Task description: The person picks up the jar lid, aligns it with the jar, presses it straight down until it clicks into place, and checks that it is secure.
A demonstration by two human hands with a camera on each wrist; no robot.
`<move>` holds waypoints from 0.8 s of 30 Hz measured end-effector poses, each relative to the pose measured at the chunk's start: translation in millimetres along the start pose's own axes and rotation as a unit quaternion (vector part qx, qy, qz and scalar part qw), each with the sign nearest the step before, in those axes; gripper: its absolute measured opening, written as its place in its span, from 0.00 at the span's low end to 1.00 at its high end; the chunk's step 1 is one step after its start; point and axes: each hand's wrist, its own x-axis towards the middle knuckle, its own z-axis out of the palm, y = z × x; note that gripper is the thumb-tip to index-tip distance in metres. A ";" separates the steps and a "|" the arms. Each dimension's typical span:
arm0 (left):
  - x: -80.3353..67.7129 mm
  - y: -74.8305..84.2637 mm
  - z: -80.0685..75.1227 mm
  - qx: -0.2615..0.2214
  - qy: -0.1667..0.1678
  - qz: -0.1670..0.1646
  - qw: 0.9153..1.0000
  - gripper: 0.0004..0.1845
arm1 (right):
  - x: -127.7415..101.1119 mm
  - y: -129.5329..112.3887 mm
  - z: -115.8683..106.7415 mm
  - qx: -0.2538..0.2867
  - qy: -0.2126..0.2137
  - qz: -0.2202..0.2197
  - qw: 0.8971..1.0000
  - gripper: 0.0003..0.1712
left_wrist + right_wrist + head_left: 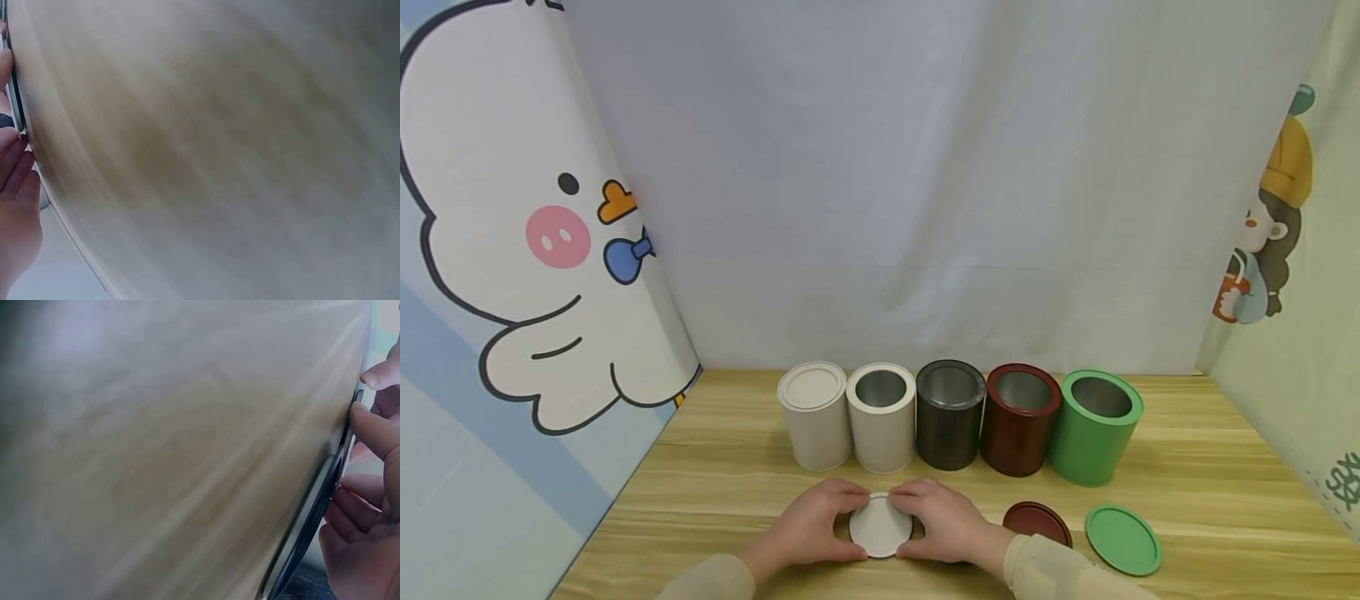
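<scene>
Gripping a white lid point(880, 526) from both sides on the table point(1225, 467), just in front of the white open tin point(881, 416).

Left hand point(811, 525) and right hand point(944, 520) each curl fingers round the lid's rim, thumbs near side; probably a two-sided pinch to lift a flat disc off the wood. Lid lies flat. Behind it, a row: closed white tin point(813, 414) left of the open one, then black point(950, 413), brown point(1018, 418), green point(1094, 427) tins, all open. Brown lid point(1037, 522) and green lid point(1123, 539) lie right of the white lid. Nothing stands between lid and tins. Wrist views mostly blurred wood.
</scene>
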 end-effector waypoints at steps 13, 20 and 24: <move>0.6 -2.4 -1.6 -0.019 -0.002 0.006 1.000 0.34 | 0.0 1.9 -3.8 0.043 -0.004 -0.003 0.999 0.35; 0.8 -1.0 -5.5 -0.043 0.011 0.013 0.999 0.33 | -0.4 2.5 -9.3 0.066 0.002 -0.005 0.998 0.36; 1.4 0.4 -8.0 -0.054 0.017 0.017 0.998 0.33 | -1.5 3.4 -11.2 0.077 0.003 -0.003 0.997 0.37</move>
